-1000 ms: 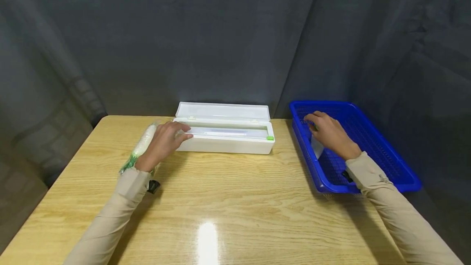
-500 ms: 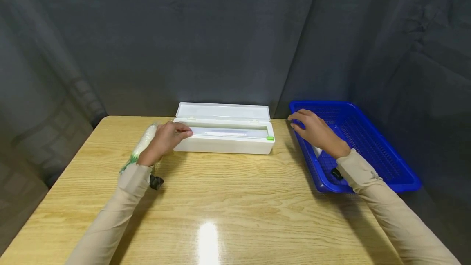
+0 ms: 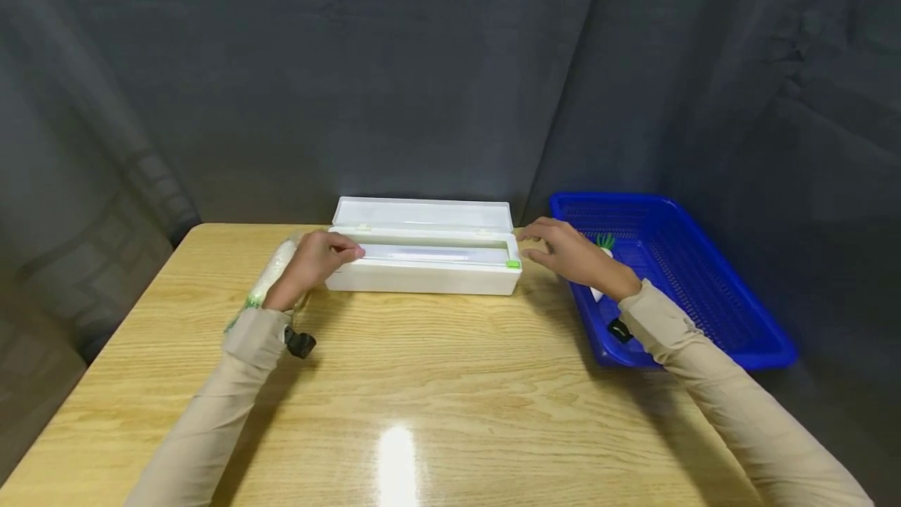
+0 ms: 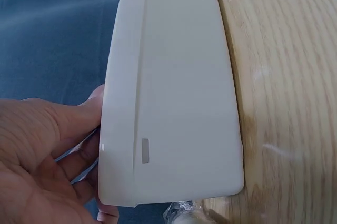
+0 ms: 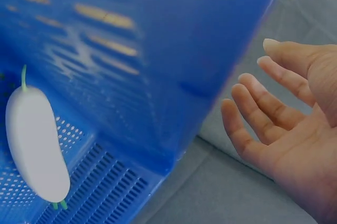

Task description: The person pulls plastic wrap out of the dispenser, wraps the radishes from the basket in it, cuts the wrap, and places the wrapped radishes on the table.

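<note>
A white cling film dispenser [image 3: 422,278] stands at the back of the table in the head view, its lid [image 3: 422,213] raised. Clear film lies across its opening, and a green slider [image 3: 513,264] sits at its right end. My left hand [image 3: 313,263] pinches the film with thumb and forefinger at the dispenser's left end. In the left wrist view, the fingers lie along the dispenser's upper edge [image 4: 118,145]. My right hand [image 3: 566,253], fingers loosely spread and holding nothing, hovers between the dispenser's right end and the blue basket [image 3: 732,280].
A white radish [image 5: 37,145] with green ends lies in the basket, partly behind the right hand in the head view. A film-wrapped white vegetable [image 3: 274,268] with green leaves lies on the wooden table [image 3: 450,382] beside the left hand. Dark curtains [image 3: 422,69] hang behind.
My right hand has risen out of the basket and moved left to the dispenser's right end, uncovering the radish's leaves. The left hand's thumb and forefinger have come together on the film.
</note>
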`<state>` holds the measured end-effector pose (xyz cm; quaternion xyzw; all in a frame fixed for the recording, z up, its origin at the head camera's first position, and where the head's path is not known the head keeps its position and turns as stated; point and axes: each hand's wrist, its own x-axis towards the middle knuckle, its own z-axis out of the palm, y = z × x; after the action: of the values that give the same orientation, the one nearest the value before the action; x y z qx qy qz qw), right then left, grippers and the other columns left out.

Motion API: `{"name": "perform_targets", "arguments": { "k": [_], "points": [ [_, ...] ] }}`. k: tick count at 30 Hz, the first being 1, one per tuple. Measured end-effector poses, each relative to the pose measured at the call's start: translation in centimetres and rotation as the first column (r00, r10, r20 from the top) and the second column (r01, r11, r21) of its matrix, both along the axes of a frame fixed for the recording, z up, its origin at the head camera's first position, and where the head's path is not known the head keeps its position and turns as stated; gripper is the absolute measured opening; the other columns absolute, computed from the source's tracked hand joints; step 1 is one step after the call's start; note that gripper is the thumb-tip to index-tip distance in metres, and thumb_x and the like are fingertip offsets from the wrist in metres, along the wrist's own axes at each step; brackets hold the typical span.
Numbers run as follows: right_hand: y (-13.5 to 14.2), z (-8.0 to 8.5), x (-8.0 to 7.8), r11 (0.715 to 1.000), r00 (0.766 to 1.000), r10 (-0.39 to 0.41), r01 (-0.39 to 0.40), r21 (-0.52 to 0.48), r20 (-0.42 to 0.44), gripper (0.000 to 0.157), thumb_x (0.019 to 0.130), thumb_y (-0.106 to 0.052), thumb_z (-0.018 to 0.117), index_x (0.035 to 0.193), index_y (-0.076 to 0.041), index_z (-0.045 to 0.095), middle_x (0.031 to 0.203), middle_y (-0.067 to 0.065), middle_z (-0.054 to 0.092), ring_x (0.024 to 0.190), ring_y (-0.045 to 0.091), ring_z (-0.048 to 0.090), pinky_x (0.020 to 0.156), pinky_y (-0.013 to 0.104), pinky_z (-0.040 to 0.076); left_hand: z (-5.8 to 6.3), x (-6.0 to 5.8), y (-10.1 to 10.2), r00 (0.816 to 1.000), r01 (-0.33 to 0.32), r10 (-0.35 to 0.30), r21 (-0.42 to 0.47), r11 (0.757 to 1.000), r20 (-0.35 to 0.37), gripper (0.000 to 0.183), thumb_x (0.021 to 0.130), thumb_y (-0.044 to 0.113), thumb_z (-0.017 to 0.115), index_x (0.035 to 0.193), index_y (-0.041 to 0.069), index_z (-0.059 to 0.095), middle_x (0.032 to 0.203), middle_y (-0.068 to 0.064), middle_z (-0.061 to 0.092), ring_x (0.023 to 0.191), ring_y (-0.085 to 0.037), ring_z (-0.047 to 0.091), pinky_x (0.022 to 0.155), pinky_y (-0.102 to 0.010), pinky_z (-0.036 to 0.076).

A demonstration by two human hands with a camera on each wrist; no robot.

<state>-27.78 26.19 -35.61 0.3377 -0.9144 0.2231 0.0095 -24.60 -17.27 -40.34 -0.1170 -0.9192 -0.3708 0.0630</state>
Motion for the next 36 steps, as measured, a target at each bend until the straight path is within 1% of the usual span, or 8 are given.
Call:
{"name": "perform_targets", "arguments": {
  "k": [4,7,12,19,23,29,33,36],
  "points": [
    [-0.4,0.4,0.0,0.999,0.999,0.033,-0.034,0.010,0.028,0.032,0.103,-0.006,0.067,0.133,0.005,0.067,0.125,0.025,0.068,0.114,0.039,0.066,0.095,0.055,0.055,-0.1,0.0,0.1,1.000,-0.021,0.021,-0.001,1.000,-0.021,0.021,0.099,0.014,0.074,0.106,-0.004,0.080,0.106,-0.022,0.077,0.079,-0.022,0.061,0.070,-0.032,0.049],
    [-0.8,0.9,0.0,0.999,0.998,0.044,-0.045,0.007,0.053,0.032,0.103,-0.007,0.067,0.132,0.006,0.067,0.126,0.025,0.067,0.114,0.041,0.065,0.096,0.055,0.055,-0.1,0.0,0.2,0.999,-0.031,0.030,-0.006,1.000,-0.044,0.019,0.099,0.013,0.074,0.105,-0.004,0.081,0.105,-0.022,0.078,0.078,-0.022,0.061,0.070,-0.033,0.048],
    [-2.1,1.3,-0.1,0.998,0.993,0.067,-0.067,-0.004,0.102,0.030,0.102,-0.007,0.068,0.129,0.006,0.067,0.127,0.024,0.068,0.114,0.041,0.064,0.098,0.057,0.054,-0.3,-0.1,0.3,0.995,-0.054,0.053,-0.018,0.998,-0.087,0.017,0.098,0.012,0.076,0.101,-0.004,0.081,0.103,-0.021,0.078,0.081,-0.025,0.064,0.072,-0.034,0.049],
    [-4.1,0.8,-0.8,0.993,0.981,0.121,-0.120,-0.016,0.155,0.029,0.100,-0.003,0.070,0.127,0.006,0.068,0.124,0.023,0.070,0.113,0.038,0.066,0.097,0.054,0.056,-0.7,-0.2,0.5,0.991,-0.076,0.076,0.004,0.997,-0.112,0.016,0.097,0.010,0.076,0.098,-0.005,0.081,0.100,-0.021,0.078,0.083,-0.027,0.067,0.071,-0.035,0.050],
    [-4.9,0.7,-1.1,0.991,0.972,0.134,-0.133,-0.018,0.193,0.030,0.100,-0.003,0.069,0.129,0.007,0.066,0.126,0.025,0.068,0.115,0.038,0.066,0.098,0.054,0.056,-0.8,-0.2,0.6,0.990,-0.077,0.078,0.015,0.997,-0.120,0.015,0.097,0.009,0.076,0.099,-0.005,0.081,0.101,-0.022,0.078,0.078,-0.024,0.063,0.069,-0.034,0.048],
    [-5.8,0.1,-1.1,0.990,0.965,0.143,-0.139,-0.033,0.220,0.030,0.099,0.001,0.069,0.126,0.011,0.065,0.125,0.030,0.067,0.114,0.043,0.066,0.097,0.051,0.057,-1.0,-0.3,0.6,0.984,-0.080,0.083,0.022,0.997,-0.158,0.013,0.095,0.007,0.077,0.097,-0.005,0.081,0.097,-0.021,0.077,0.073,-0.021,0.057,0.066,-0.031,0.045],
    [-5.9,-0.8,-1.2,0.991,0.965,0.130,-0.131,-0.010,0.228,0.030,0.100,0.000,0.069,0.127,0.012,0.064,0.124,0.028,0.067,0.112,0.041,0.066,0.097,0.049,0.057,-1.2,-0.3,0.7,0.980,-0.084,0.087,0.024,0.996,-0.179,0.012,0.095,0.007,0.077,0.096,-0.004,0.081,0.096,-0.020,0.077,0.077,-0.024,0.062,0.069,-0.033,0.047],
    [-5.9,-1.4,-1.2,0.993,0.969,0.120,-0.121,-0.005,0.214,0.026,0.100,-0.001,0.069,0.123,0.011,0.067,0.117,0.023,0.070,0.107,0.036,0.068,0.095,0.047,0.058,-1.3,-0.2,0.8,0.979,-0.087,0.089,0.022,0.996,-0.185,0.013,0.096,0.009,0.076,0.096,-0.003,0.081,0.098,-0.020,0.077,0.084,-0.030,0.068,0.074,-0.038,0.052]
  ]
}}
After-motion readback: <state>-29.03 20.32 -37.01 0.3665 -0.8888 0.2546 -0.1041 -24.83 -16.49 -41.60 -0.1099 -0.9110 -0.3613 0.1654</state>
